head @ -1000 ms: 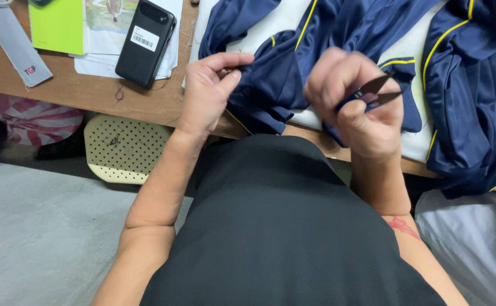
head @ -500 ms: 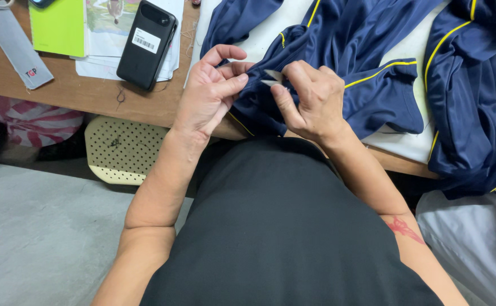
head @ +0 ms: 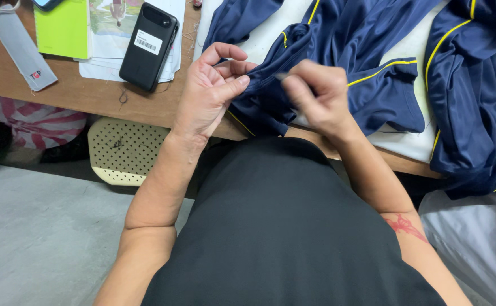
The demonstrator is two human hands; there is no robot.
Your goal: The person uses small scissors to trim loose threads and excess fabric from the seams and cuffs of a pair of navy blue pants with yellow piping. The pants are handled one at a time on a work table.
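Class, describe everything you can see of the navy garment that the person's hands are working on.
The navy garment looks like smooth, slightly shiny knit with thin yellow piping along its seams. It lies crumpled in folds on a white-covered table, one end hanging over the near edge. The left hand pinches a bunched fold at that edge; the right hand is closed on the same fold beside it.

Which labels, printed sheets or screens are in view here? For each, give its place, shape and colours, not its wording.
Phone: on papers, left of left hand; black slab, back up.
Sticker: on the phone; white rectangle, dark barcode.
Picture sheet: top edge; green and pale print.
Grey tag: far left; small red mark.
Screen: none visible.
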